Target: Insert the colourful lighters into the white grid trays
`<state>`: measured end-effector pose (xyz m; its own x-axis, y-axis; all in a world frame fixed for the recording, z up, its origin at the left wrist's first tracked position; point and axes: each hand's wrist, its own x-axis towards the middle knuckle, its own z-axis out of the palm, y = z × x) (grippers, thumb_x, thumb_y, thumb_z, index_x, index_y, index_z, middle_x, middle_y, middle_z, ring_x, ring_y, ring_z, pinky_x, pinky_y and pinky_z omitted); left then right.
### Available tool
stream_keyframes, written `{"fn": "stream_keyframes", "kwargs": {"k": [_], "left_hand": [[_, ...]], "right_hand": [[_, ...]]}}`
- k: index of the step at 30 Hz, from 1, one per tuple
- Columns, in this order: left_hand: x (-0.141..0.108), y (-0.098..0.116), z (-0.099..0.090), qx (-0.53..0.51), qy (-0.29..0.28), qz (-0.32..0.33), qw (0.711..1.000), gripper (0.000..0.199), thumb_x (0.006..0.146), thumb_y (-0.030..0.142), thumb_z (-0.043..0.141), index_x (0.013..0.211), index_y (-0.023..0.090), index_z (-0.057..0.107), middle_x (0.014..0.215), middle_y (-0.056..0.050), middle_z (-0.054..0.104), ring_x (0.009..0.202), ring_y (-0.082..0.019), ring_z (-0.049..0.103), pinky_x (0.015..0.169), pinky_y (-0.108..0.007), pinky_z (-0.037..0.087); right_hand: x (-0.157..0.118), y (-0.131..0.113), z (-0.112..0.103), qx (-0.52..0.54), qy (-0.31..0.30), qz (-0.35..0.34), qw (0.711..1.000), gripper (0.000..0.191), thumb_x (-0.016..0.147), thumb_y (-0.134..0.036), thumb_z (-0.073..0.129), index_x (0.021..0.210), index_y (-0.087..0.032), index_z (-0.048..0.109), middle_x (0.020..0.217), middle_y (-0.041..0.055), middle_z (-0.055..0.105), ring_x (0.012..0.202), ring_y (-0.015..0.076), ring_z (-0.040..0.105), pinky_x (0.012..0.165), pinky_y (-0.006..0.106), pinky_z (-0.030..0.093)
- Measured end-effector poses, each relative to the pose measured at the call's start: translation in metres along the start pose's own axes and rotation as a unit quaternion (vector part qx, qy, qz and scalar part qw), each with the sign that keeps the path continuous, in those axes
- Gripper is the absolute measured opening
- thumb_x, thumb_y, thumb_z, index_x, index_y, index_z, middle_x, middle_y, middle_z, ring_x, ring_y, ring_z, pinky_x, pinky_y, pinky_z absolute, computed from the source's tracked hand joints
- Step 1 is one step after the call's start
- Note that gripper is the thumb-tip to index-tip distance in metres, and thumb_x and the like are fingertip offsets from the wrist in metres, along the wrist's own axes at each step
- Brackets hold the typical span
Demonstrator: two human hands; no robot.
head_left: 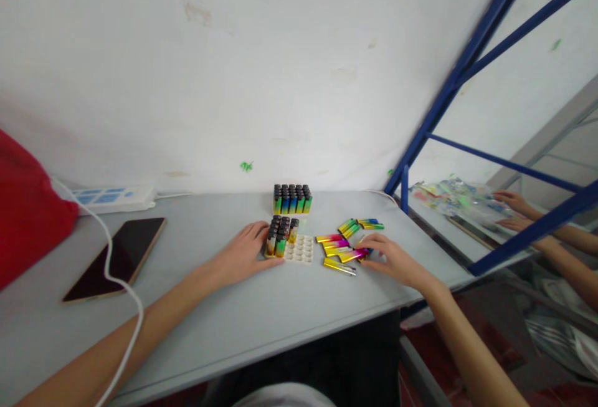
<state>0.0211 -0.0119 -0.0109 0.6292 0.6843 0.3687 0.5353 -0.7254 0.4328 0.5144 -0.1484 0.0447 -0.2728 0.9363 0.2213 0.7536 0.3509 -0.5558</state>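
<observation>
A white tray with round holes (300,249) lies on the grey table, its left part filled with several upright lighters (280,235). My left hand (250,250) rests at the tray's left side, thumb and fingers spread around the filled end. Over the right edge of a loose pile of shiny yellow, pink and green lighters (336,246) is my right hand (385,258), its fingertips at a lighter; whether it grips one is unclear. Behind the tray, near the wall, stands a full block of upright lighters (293,200).
A phone (116,258), a white cable (109,257), a power strip (112,198) and a red bag (32,207) are at the left. Blue metal bars (432,114) rise at the right; beyond them another person's hands (514,207) touch a plastic bag (460,198).
</observation>
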Motion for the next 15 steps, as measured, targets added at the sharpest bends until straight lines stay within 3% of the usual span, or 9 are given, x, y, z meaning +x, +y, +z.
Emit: {"fn": "stream_keyframes", "kwargs": {"k": [3,8,13,15], "left_hand": [[0.000,0.001,-0.001,0.003,-0.004,0.001,1.000,0.080,0.110,0.092,0.086,0.158,0.028,0.084,0.169,-0.020,0.082,0.157,-0.048,0.080,0.142,-0.063,0.065],[0.002,0.005,-0.003,0.002,-0.011,-0.001,1.000,0.079,0.110,0.093,0.086,0.155,0.028,0.085,0.167,-0.020,0.083,0.156,-0.047,0.080,0.142,-0.062,0.066],[0.001,0.007,-0.003,-0.001,-0.013,-0.002,1.000,0.075,0.110,0.090,0.088,0.152,0.028,0.085,0.165,-0.020,0.083,0.157,-0.048,0.079,0.142,-0.062,0.065],[0.001,0.007,-0.003,-0.004,-0.012,0.000,1.000,0.075,0.110,0.089,0.089,0.153,0.027,0.085,0.166,-0.020,0.083,0.158,-0.048,0.079,0.144,-0.062,0.064]], "right_hand": [[0.006,0.001,0.013,0.039,0.029,-0.028,0.998,0.043,0.113,-0.072,0.096,0.122,-0.031,0.102,0.132,0.0162,0.094,0.128,0.0393,0.089,0.122,0.061,0.075],[0.025,-0.009,0.016,0.181,0.078,0.023,0.980,0.063,0.094,-0.089,0.108,0.111,-0.029,0.100,0.130,0.0159,0.095,0.121,0.0385,0.089,0.102,0.052,0.078],[0.055,-0.039,0.034,0.384,0.157,0.076,0.907,0.069,0.088,-0.091,0.111,0.108,-0.029,0.091,0.115,0.0104,0.096,0.109,0.0336,0.090,0.110,0.052,0.075],[0.072,-0.053,0.044,0.434,0.161,0.074,0.883,0.070,0.087,-0.091,0.112,0.107,-0.030,0.084,0.105,0.0077,0.094,0.099,0.0307,0.087,0.102,0.048,0.075]]}}
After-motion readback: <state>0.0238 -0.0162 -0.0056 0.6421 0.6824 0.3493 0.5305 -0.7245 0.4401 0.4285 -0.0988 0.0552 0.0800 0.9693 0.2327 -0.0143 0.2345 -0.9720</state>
